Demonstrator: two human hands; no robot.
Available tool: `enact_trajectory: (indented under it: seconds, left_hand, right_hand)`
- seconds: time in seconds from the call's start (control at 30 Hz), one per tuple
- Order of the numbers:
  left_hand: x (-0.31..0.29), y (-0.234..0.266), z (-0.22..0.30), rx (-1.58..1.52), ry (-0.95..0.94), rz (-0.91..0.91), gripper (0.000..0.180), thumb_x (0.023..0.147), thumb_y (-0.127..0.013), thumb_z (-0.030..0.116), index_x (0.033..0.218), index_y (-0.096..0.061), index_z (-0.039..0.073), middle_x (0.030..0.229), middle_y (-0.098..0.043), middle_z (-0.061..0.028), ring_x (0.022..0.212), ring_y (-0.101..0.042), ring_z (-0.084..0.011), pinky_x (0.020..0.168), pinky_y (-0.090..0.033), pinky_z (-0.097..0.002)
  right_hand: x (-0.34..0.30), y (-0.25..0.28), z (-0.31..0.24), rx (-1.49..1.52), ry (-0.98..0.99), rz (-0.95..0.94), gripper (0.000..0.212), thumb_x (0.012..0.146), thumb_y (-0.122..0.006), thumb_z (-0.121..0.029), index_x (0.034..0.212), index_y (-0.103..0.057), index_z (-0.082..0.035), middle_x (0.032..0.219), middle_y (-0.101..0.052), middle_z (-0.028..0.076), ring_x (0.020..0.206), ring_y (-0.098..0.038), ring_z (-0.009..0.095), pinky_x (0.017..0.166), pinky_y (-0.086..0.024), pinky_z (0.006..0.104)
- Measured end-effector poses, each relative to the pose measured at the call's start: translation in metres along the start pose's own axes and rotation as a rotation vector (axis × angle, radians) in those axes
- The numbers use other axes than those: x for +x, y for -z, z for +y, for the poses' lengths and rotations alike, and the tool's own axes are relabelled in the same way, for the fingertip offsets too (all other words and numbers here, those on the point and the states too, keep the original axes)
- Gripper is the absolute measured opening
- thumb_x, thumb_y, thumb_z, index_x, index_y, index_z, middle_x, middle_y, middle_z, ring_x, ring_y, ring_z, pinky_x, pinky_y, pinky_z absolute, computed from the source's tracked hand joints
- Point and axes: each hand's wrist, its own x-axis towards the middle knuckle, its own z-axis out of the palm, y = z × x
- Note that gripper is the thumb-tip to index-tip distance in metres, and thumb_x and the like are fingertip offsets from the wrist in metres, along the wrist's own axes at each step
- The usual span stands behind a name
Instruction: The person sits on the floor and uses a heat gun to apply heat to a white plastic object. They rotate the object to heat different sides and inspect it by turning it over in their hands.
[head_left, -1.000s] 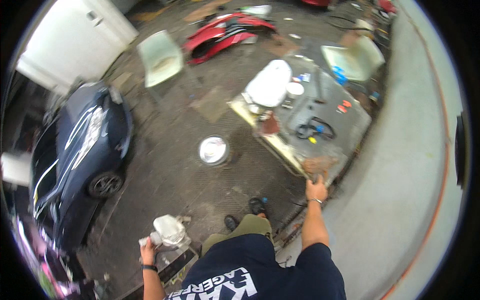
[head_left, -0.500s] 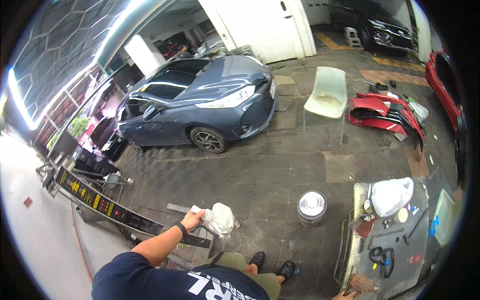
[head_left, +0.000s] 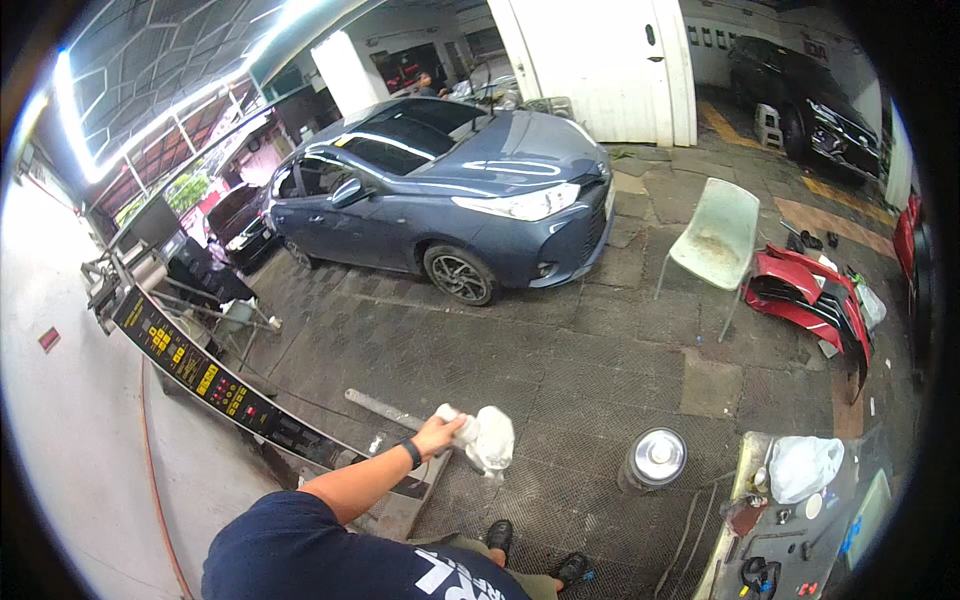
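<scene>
My left hand (head_left: 436,438), a dark band on its wrist, reaches out over the floor and is closed round the pale neck of a bulky white object (head_left: 492,438). Its exact kind is hard to make out. A flat grey bar (head_left: 378,408) lies close beyond the hand. To the right on the floor stands a round can with a shiny metal lid (head_left: 659,457), apart from the hand. My right hand is out of the picture.
A worktable (head_left: 775,540) at the lower right holds a white plastic bag (head_left: 805,468) and several tools. A long control panel (head_left: 205,370) slants along the left wall. Ahead are a blue car (head_left: 440,195), a pale chair (head_left: 715,235) and a red bumper (head_left: 810,300).
The view has shifted, so most things sit farther right. My right hand, previously by a brownish thing at the worktable's near edge, has left the view. My left hand keeps its grip.
</scene>
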Motion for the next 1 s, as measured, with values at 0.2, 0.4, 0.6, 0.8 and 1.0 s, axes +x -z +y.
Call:
enact_trajectory:
  seconds: [0.2,0.4,0.6,0.8,1.0]
  left_hand:
    - [0.048,0.037,0.013,0.239,-0.34,0.057,0.028,0.1,-0.069,0.027,0.116,-0.064,0.005,0.108,-0.069,-0.0034,0.105,-0.062,-0.0139,0.094,-0.05,-0.034]
    - [0.044,0.05,0.073,0.322,-0.501,-0.106,0.024,0.097,-0.072,0.024,0.107,-0.062,0.004,0.105,-0.069,-0.0059,0.1,-0.064,-0.0148,0.089,-0.051,-0.0342]
    - [0.049,0.022,0.106,0.567,-0.592,-0.424,0.025,0.096,-0.071,0.025,0.098,-0.061,0.003,0.089,-0.064,-0.0104,0.085,-0.063,-0.0247,0.078,-0.05,-0.0397]
    - [0.04,0.021,0.128,0.802,-0.801,-0.515,0.027,0.096,-0.07,0.026,0.107,-0.062,0.004,0.105,-0.059,-0.0147,0.104,-0.055,-0.0349,0.095,-0.044,-0.0452]
    - [0.042,0.029,0.128,0.832,-0.882,-0.487,0.027,0.09,-0.073,0.018,0.108,-0.061,0.003,0.106,-0.059,-0.0145,0.105,-0.056,-0.0355,0.095,-0.044,-0.0453]
  right_hand:
    - [-0.007,0.022,-0.046,-0.761,-0.012,-0.12,0.064,0.09,-0.059,-0.067,0.127,-0.069,-0.015,0.126,-0.069,0.02,0.104,-0.068,0.043,0.082,-0.054,0.061]
    - [-0.04,0.007,-0.137,-0.239,0.572,-0.16,0.033,0.099,-0.057,-0.016,0.129,-0.065,-0.005,0.107,-0.069,0.024,0.094,-0.067,0.045,0.079,-0.051,0.0535]
    - [-0.126,0.067,-0.388,-0.077,1.066,-0.34,0.035,0.096,-0.063,-0.021,0.131,-0.066,-0.021,0.079,-0.06,0.012,0.072,-0.062,0.036,0.066,-0.05,0.0485]
    - [-0.146,0.087,-0.482,-0.149,1.32,-0.31,0.025,0.096,-0.056,-0.018,0.115,-0.071,-0.015,0.081,-0.071,0.013,0.078,-0.071,0.033,0.069,-0.055,0.0464]
    - [-0.165,0.081,-0.51,-0.357,1.413,-0.331,0.027,0.087,-0.058,-0.013,0.109,-0.073,-0.012,0.075,-0.072,0.013,0.073,-0.073,0.031,0.068,-0.056,0.0435]
